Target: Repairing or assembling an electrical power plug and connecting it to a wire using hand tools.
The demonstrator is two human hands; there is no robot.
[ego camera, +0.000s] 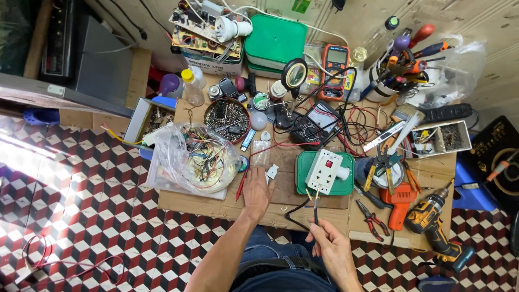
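Note:
My left hand (256,192) rests flat on the wooden bench, fingers spread, just below a small white part (272,172) and a small clear plastic bag (260,154). A red probe (241,186) lies at its left. My right hand (330,241) is near the bench's front edge, pinching a thin black cable (315,208) that runs up toward a white socket box (324,172) lying on a green lid (303,186).
A clear bag of wires (195,158) sits left. A bowl of screws (227,119), a magnifier (294,74), two multimeters (316,125), a tool cup (390,75), pliers (385,168), an orange drill (399,203) and a yellow drill (432,224) crowd the bench.

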